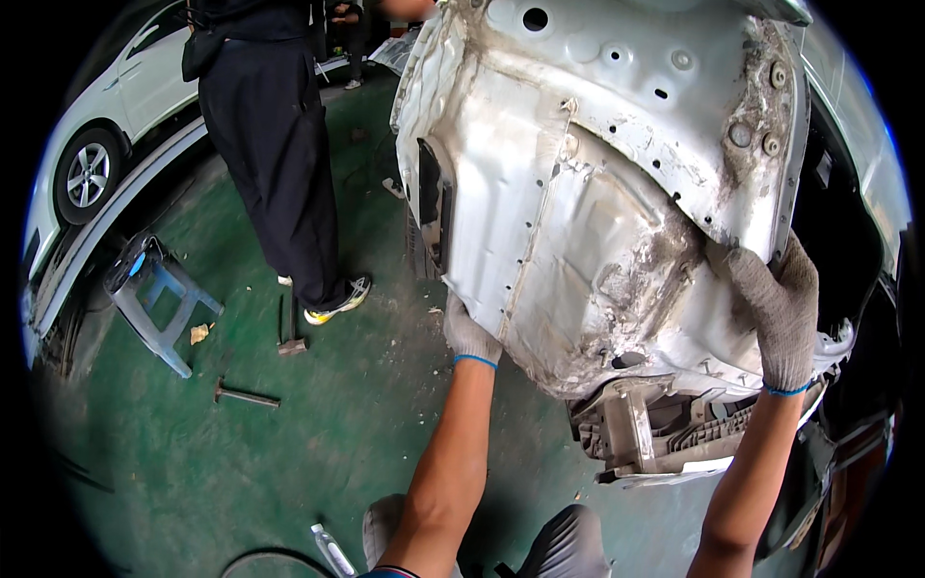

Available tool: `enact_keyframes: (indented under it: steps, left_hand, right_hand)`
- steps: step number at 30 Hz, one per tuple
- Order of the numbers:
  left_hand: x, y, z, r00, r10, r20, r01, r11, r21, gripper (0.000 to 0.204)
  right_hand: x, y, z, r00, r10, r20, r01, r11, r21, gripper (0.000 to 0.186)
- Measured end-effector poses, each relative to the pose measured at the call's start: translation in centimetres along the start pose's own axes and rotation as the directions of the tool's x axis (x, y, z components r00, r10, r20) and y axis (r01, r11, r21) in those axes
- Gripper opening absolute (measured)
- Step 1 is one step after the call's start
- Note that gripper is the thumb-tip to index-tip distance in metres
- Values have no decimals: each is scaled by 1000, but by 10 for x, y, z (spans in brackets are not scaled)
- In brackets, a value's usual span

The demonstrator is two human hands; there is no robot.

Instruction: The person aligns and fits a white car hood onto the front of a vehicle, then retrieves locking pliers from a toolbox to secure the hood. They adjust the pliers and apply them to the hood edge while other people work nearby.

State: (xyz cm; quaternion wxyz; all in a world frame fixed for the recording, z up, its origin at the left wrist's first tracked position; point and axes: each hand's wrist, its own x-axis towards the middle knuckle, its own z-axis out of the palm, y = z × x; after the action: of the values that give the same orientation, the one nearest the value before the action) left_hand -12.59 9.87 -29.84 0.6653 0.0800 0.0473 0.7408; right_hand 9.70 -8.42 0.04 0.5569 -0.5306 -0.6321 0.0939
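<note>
A large dented, dirty silver sheet-metal car body panel (511, 222), with holes, bolts and a seam, fills the centre and right. My left hand (470, 328), in a grey knit glove, grips its lower-left edge, fingers partly hidden behind it. My right hand (779, 313), gloved alike, is closed on the flange at the panel's right side, its thumb lying over the metal. Under the panel's lower edge sits a dirty ribbed metal structure (636, 429), just left of my right forearm.
A person in dark trousers (265, 154) stands left of the panel. A stool (164, 318), hammers (248, 397) and a bottle (332, 549) are on the green floor (193, 462). A white car (149, 77) is at far left; another person (352, 39) is behind.
</note>
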Motion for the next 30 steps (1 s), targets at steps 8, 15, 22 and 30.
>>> enact_keyframes:
  steps: [8, 15, 22, 30]
  left_hand:
    - [3, -1, -2, 1000, -8, 11, 8, 1000, -5, 52]
    - [1, 3, -1, 992, 17, -129, 5, 986, 168, 53]
    - [5, 0, -5, 987, 6, -162, 12, 994, 109, 47]
    - [-3, 4, 12, 971, 87, -225, -54, 988, 148, 51]
  right_hand:
    - [1, 2, -4, 999, 40, 16, -40, 998, -55, 55]
    - [10, 30, -21, 998, 8, 57, 0, 990, -139, 50]
    - [17, 48, -39, 999, -30, 42, 38, 983, -182, 50]
    - [20, 54, -47, 999, -36, 39, 45, 963, -266, 48]
